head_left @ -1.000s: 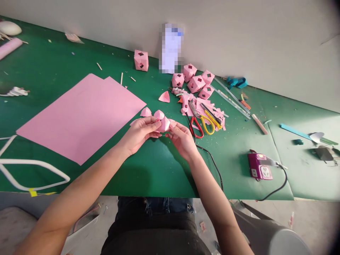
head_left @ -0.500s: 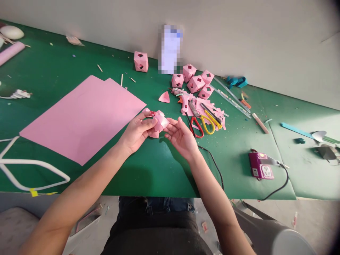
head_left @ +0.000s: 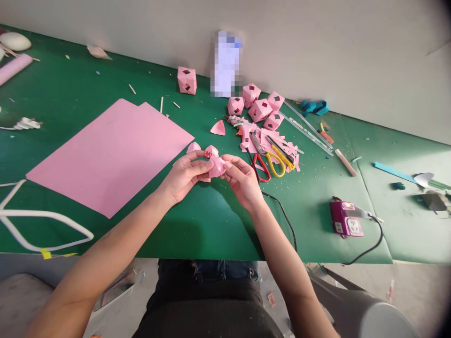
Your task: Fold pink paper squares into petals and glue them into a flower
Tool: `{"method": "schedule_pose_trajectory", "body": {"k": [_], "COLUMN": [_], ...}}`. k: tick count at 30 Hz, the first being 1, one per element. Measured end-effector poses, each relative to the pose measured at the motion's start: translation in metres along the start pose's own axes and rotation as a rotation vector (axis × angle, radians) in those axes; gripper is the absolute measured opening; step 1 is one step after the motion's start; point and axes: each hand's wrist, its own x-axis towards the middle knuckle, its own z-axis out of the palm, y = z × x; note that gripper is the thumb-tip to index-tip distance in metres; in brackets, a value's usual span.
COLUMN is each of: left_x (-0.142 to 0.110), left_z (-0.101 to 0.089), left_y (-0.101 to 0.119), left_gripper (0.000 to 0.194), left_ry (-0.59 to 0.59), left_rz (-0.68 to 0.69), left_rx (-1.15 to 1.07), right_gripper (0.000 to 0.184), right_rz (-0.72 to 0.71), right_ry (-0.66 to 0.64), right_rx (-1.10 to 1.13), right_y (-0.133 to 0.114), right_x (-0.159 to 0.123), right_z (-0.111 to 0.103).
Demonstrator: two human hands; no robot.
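Between my hands is a small folded pink paper piece [head_left: 217, 166], held just above the green table. My left hand [head_left: 186, 174] grips its left side, thumb on top; a red patterned band shows on one finger. My right hand [head_left: 243, 177] pinches the piece's right edge between thumb and fingers. More folded pink pieces [head_left: 193, 147] lie close behind and under my left fingers, partly hidden. A loose curved pink piece [head_left: 218, 127] rests on the table beyond my hands.
Large pink sheets [head_left: 109, 155] lie at left. Several finished pink paper balls [head_left: 260, 111] cluster at the back, near a pink glue gun [head_left: 245, 135], paper strips, red-handled scissors [head_left: 261, 168] and yellow-handled scissors [head_left: 276, 163]. A purple power socket [head_left: 346, 219] with a cord sits right.
My right hand has closed from spread fingers into a pinch on the paper piece. The piece has turned slightly in my left hand, which stays nearly in place.
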Motion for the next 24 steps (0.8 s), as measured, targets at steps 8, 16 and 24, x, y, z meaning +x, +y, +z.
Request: {"method": "schedule_pose_trajectory", "body": {"k": [8,16,24], "left_x": [-0.008,-0.009,-0.015], "left_z": [0.006,0.006,0.006], "left_y": [0.003,0.001,0.005], "left_gripper": [0.054,0.060,0.070], "left_ry": [-0.072,-0.099,-0.074], "left_rz": [0.024,0.091,0.116], "left_rx": [0.045,0.107,0.214], "right_gripper": [0.042,0.042,0.040], "right_rz": [0.017,-0.008,-0.014], "right_ry": [-0.004,-0.053,-0.058], "right_rx": [0.021,-0.053,-0.050], "right_y": [-0.001,-0.002,-0.004], "right_x": [0.000,-0.005,-0.007], "right_z": [-0.001,0.006,0.004]}}
